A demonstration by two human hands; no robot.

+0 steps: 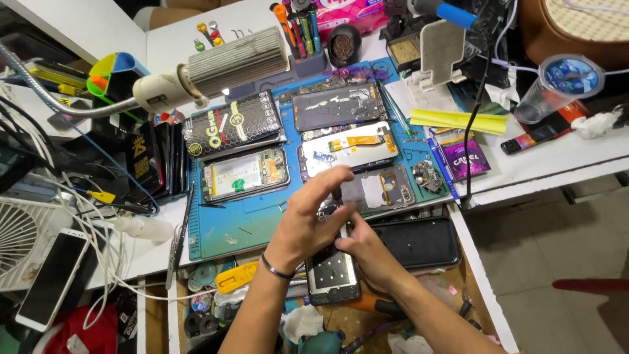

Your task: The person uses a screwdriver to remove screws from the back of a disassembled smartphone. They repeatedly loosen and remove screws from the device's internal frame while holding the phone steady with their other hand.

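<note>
My left hand (308, 219) hovers over the upper end of an opened phone body (333, 274), fingers spread and stretched to the right, with a dark band on the wrist. My right hand (367, 246) grips the phone's right edge near its top. The phone lies at the front edge of the blue work mat (236, 226), its metal inner plate facing up. What the fingertips touch under my left palm is hidden.
Several dismantled phones and screens (344, 108) lie on the mat. A lamp head (216, 69) on a flexible arm hangs over the left. A black phone case (419, 241) sits to the right, tweezers (180, 239) at left, a plastic cup (557, 88) far right.
</note>
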